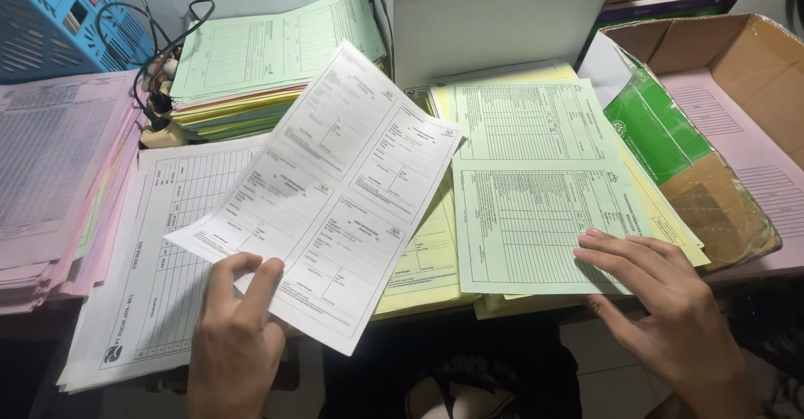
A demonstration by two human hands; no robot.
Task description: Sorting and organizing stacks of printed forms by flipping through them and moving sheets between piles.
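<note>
Meanwhile, paper forms are being sorted by colour at a crowded desk.
From the head view, the left hand (pixel 234 335) pinches a white form (pixel 331 189) by its lower edge, lifted left of the green sheet (pixel 536 193); the right hand (pixel 662 293) lies flat and unclenched on that sheet's corner. A firm edge pinch should keep the form uncreased. Right of the green sheet, a cardboard box (pixel 737 51) holds pink paper (pixel 754 134).

A white printed form sheet (pixel 335 193) is lifted and tilted above the paper stacks. A pale green form sheet (pixel 536 185) lies flat atop a yellow stack.
</note>
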